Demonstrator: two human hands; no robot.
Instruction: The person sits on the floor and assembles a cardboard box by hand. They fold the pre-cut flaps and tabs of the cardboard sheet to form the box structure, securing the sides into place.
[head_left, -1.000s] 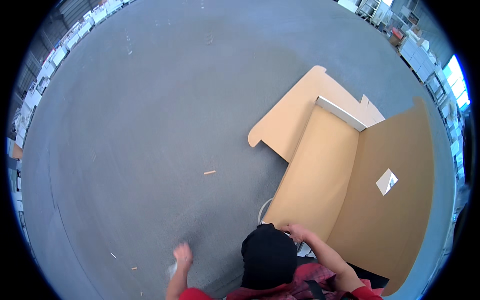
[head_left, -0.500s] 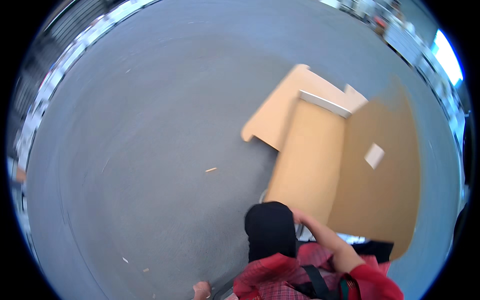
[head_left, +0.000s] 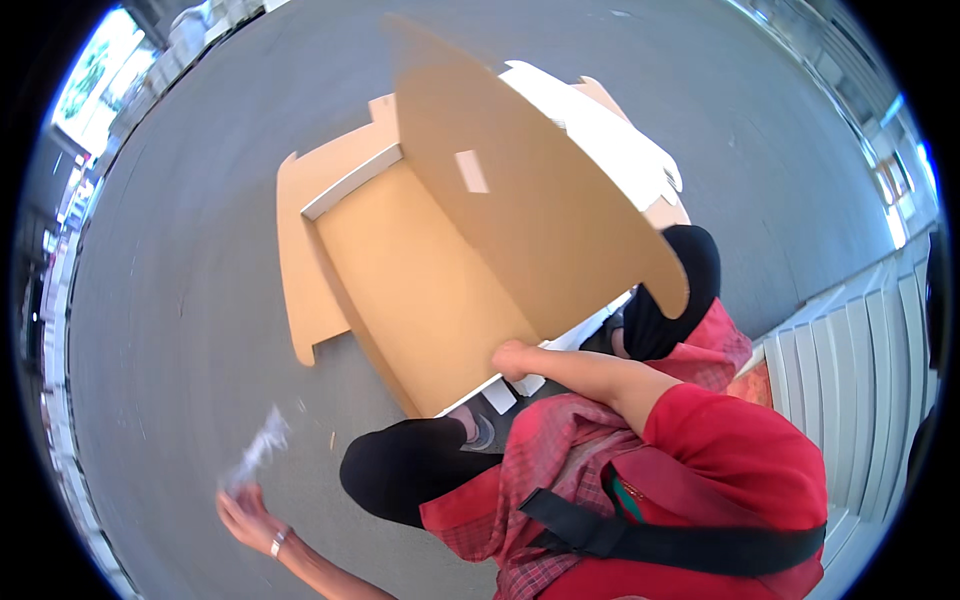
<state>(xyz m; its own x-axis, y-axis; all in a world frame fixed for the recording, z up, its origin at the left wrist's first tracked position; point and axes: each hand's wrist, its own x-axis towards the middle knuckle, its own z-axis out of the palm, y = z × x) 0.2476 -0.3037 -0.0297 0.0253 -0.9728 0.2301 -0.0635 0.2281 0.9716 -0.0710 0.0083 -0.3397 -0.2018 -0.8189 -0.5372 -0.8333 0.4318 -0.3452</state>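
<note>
Out to the lower left, my left hand is closed on a wispy, see-through crumpled strip, blurred by motion, perhaps plastic. My right hand has its fingers curled over the near wall of an open cardboard box, brown inside with white edges. The lid of this box stands raised on its right side, with a small pale label on its inner face. Around my right hand, small white flaps stick out from the near edge. My right fingertips are partly hidden.
Beneath the box lie flat brown cardboard sheets. A white sheet is behind the lid. My knees flank the box's near end. Pale stacked panels stand at the right, and a small scrap lies on the grey floor.
My view has swung right, so the box now appears further left. My left hand has come up from the lower edge, the see-through strip now showing in it. My right hand remains at the box's near end.
</note>
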